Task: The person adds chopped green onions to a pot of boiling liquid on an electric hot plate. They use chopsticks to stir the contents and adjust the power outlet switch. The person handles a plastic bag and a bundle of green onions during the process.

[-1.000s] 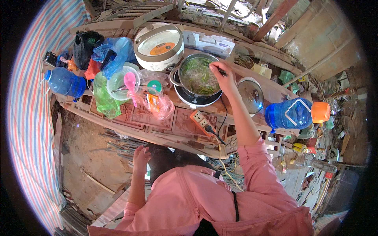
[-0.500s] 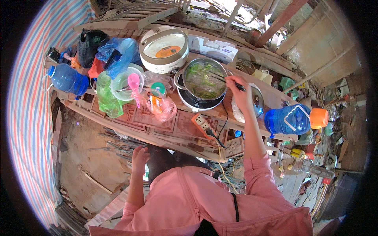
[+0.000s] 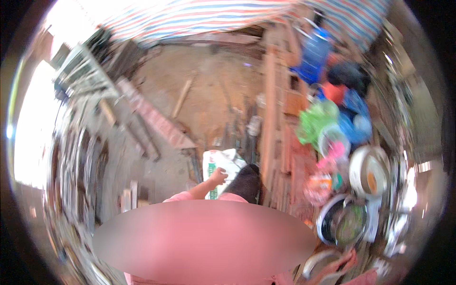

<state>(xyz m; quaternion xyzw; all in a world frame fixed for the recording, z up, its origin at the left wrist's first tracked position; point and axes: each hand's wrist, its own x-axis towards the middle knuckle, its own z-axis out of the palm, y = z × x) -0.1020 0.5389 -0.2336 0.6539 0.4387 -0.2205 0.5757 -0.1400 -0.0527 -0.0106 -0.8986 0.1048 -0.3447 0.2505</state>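
Observation:
My left hand is held in front of my body with its fingers loosely apart and nothing in them. Below it lies a white bag with green marks, beside my dark-clothed leg. At the lower right, my right hand is smeared by motion close to the pot, so its fingers and anything in them do not show clearly. The metal pot holds green leaves in liquid and looks blurred. Near my right forearm lies a round glass lid.
Along the right runs a wooden bench bearing a blue water jug, a green plastic bag, a bowl with a pink spoon and a white rice cooker. Planks lie on the ground at left. A striped sheet hangs beyond.
My view has swung left, so the bench now stands on the right. Chopsticks showed plainly in my right hand over the pot before; now that hand is blurred at the lower right.

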